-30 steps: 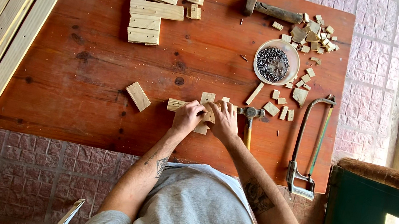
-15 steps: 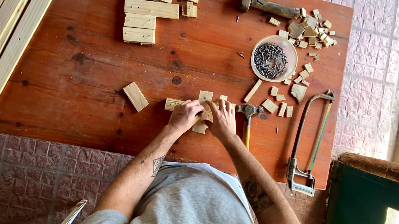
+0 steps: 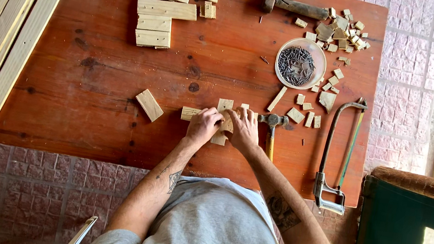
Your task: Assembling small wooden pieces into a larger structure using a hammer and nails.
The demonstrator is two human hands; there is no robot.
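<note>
Head view. Both hands work at the near middle of the red wooden table [image 3: 94, 63]. The left hand [image 3: 203, 127] and right hand [image 3: 243, 130] are closed together on a small assembly of pale wood pieces [image 3: 225, 106]; the fingers are curled narrow around it, and the pieces under the palms are hidden.

A short wood strip [image 3: 190, 113] projects just left of the left fingers. A loose wood block [image 3: 149, 105] lies further left, apart.

A claw hammer [image 3: 272, 125] lies just right of the right fingers, untouched. Beyond it stands a bowl of nails [image 3: 300, 63], with wood offcuts [image 3: 340, 34] around it. A hacksaw [image 3: 338, 151] lies well to the right.

Step in hand, as judged: aligning the pieces by hand. Any next move calls for holding that alignment steady with one hand.
</note>
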